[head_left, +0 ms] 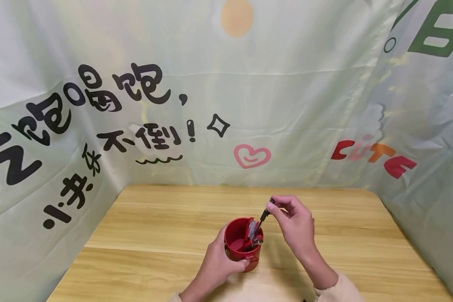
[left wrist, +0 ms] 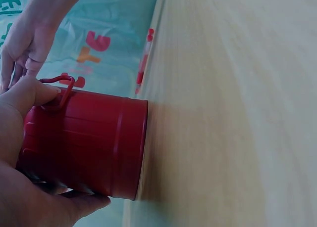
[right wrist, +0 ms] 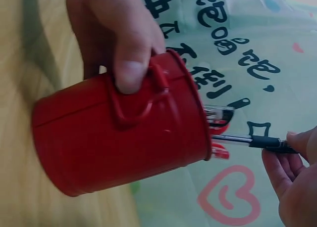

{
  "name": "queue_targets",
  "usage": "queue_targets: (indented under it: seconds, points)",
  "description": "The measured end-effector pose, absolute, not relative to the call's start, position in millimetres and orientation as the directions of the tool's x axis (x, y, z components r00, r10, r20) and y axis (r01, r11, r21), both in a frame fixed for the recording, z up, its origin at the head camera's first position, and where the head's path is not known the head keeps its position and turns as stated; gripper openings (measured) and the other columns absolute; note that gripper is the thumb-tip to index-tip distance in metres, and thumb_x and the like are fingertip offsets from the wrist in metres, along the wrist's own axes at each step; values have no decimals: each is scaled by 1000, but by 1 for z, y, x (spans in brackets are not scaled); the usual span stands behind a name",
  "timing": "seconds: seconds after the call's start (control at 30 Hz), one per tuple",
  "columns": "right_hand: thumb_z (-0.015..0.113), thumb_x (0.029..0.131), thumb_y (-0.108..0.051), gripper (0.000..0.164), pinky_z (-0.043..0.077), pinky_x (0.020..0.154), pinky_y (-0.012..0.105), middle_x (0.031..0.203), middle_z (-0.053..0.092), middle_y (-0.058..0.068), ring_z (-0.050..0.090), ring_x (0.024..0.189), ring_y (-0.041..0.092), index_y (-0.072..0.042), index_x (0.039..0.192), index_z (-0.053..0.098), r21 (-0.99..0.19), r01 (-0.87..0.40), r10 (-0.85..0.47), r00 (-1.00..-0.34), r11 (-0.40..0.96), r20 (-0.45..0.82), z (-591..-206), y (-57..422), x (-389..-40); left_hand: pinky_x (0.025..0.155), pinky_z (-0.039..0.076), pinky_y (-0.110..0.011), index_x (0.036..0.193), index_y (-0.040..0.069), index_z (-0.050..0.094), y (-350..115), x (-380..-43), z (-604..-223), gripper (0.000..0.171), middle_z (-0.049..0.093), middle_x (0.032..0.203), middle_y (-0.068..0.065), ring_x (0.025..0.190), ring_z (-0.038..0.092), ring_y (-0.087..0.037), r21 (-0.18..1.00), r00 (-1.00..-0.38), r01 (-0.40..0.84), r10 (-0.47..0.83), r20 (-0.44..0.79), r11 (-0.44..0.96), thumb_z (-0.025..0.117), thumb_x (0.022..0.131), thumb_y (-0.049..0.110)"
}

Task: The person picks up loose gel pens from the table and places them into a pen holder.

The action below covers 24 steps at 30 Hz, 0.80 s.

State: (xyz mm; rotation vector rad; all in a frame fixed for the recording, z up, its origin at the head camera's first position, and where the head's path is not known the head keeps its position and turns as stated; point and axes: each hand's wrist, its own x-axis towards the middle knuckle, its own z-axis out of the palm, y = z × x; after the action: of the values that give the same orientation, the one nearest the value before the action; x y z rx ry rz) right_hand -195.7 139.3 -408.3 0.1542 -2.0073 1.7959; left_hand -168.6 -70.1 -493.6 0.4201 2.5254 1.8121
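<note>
A red bucket-like cup (head_left: 245, 256) with a small handle stands on the wooden table. My left hand (head_left: 219, 258) grips it around the side, the thumb lying by the handle (right wrist: 136, 115). Several pens (head_left: 253, 235), some with red parts, lean inside against the right of the rim. Above that rim my right hand (head_left: 296, 224) pinches the black end of a clear-barrelled pen (right wrist: 247, 139) between thumb and fingers. The pen slants down, and its lower end is hidden in the cup. In the left wrist view, the cup's wall (left wrist: 89, 138) fills the grip and the pens are out of sight.
The wooden tabletop (head_left: 154, 226) reaches back to a pale printed cloth (head_left: 287, 105) that hangs behind and along both sides. A small dark thing (head_left: 304, 300) shows at the bottom edge by the right sleeve (head_left: 339, 289).
</note>
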Motion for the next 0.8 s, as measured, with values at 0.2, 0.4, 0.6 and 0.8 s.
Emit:
queue_targets:
  seconds: [0.2,0.4,0.6,0.8]
  points:
    - [76,91,-5,15,62,84,21,106,73,13,74,96,8,1,105,73,-898,-411,162,-886,158,434,-423,139,-192,105,56,-46,150,27,46,-71,-168,-493,92,63,143,1,130,61,-26,930,-965,211,218,148,300,90,70,18]
    - [76,89,1,12,62,84,21,105,73,14,72,95,6,-2,101,75,-874,-456,139,-867,166,479,-439,139,-188,105,57,-44,150,24,46,-71,-170,-493,91,63,142,0,128,62,-27,925,-963,220,223,154,311,89,71,17]
    - [76,87,7,17,62,83,21,105,71,15,70,95,4,-3,100,75,-817,-548,55,-824,179,565,-452,136,-186,104,57,-43,151,23,46,-71,-170,-494,91,64,142,-2,127,63,-27,923,-962,222,223,156,313,89,71,18]
    - [78,82,12,28,59,86,16,105,71,9,69,94,3,-7,103,76,-711,-644,-27,-746,283,665,-459,134,-186,105,56,-43,151,24,45,-71,-170,-495,91,64,142,-2,127,63,-27,920,-962,228,217,163,318,89,71,19]
